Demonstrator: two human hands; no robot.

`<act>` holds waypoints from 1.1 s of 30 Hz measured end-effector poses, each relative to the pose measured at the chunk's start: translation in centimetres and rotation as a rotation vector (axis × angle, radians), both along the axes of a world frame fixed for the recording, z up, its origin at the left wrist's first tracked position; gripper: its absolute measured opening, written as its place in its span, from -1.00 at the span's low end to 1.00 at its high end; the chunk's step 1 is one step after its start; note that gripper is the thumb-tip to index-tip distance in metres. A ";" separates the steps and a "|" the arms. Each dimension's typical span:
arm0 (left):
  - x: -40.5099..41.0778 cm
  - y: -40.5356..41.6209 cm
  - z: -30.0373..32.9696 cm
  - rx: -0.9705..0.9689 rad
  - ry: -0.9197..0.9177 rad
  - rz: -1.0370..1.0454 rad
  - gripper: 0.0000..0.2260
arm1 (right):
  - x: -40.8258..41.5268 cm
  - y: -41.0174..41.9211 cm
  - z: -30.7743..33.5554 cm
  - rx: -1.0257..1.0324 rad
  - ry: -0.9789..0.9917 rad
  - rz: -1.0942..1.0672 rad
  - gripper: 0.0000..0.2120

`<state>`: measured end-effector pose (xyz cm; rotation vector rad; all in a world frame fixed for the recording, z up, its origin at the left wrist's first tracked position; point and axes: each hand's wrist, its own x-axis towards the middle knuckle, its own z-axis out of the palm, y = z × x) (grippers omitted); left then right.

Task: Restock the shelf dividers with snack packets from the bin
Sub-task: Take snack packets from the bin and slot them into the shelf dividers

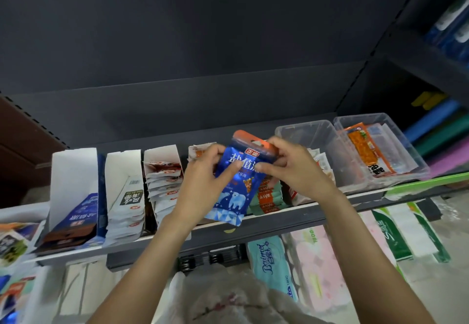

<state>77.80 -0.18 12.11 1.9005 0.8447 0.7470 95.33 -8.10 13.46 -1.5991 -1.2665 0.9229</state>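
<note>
A blue snack packet (234, 191) with an orange top strip and white polar bears hangs above the shelf's front edge, held by both hands. My left hand (203, 181) grips its left side, thumb across the front. My right hand (291, 169) pinches its upper right corner. Behind the packet stands a row of white cardboard shelf dividers (121, 189), which hold white and red packets (165, 184) and green and orange packets (266, 199). Part of the middle dividers is hidden by my hands.
Two clear plastic bins (317, 141) sit at the shelf's right; the far one holds orange packets (365, 151). Tissue packs (271, 262) lie on the lower shelf. A pale plastic bag (228, 301) is below my arms. Dark shelf back panel above.
</note>
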 end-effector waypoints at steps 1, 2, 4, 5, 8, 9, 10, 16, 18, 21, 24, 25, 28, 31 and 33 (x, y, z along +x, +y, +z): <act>-0.4 0.0 0.3 -0.001 -0.021 0.022 -0.86 | -0.2 0.1 -0.2 -0.004 0.081 -0.016 -0.84; -1.1 0.1 0.5 -0.015 -0.046 0.049 -0.84 | -0.4 0.3 -0.3 -0.004 0.150 -0.031 -0.87; -3.2 0.6 0.6 0.004 -0.054 0.122 -0.81 | -1.5 0.9 -0.7 0.017 0.214 -0.060 -0.86; -4.6 1.0 0.4 0.065 -0.029 0.172 -0.79 | -2.2 1.3 -0.9 0.045 0.222 -0.077 -0.84; -10.4 2.6 -1.2 0.280 0.120 0.354 -0.80 | -5.5 2.7 -1.3 0.163 0.291 -0.154 -0.84; -12.7 3.1 -1.9 0.312 0.176 0.418 -0.78 | -6.9 3.3 -1.4 0.200 0.332 -0.169 -0.84; -15.3 3.5 -2.7 0.323 0.231 0.473 -0.75 | -8.5 3.9 -1.4 0.225 0.361 -0.173 -0.85; -30.2 5.0 -7.2 0.309 0.495 0.403 -0.50 | -20.2 9.2 -1.4 0.280 0.283 -0.054 -0.84; -32.6 5.4 -8.1 0.292 0.564 0.271 -0.38 | -24.0 11.2 -2.0 0.303 0.005 -0.015 -0.96; -33.9 6.1 -8.9 0.307 0.587 0.125 -0.34 | -28.0 14.0 -4.0 0.368 -0.489 -0.002 -0.85; -34.4 6.9 -9.5 0.455 0.588 0.042 -0.50 | -30.7 15.4 -6.1 0.251 -0.706 0.061 -0.83; -34.4 7.2 -9.8 0.505 0.572 0.037 -0.59 | -31.3 15.5 -6.7 0.193 -0.758 0.086 -0.83; -34.1 7.8 -10.0 0.536 0.509 0.022 -0.74 | -32.4 15.0 -7.6 0.087 -0.895 0.115 -0.83; -34.2 8.0 -10.4 0.512 0.497 -0.002 -0.74 | -32.4 14.1 -7.8 0.085 -1.117 0.172 -0.84; -34.6 8.0 -10.4 0.477 0.492 -0.013 -0.68 | -32.3 13.6 -7.8 0.031 -1.230 0.241 -0.82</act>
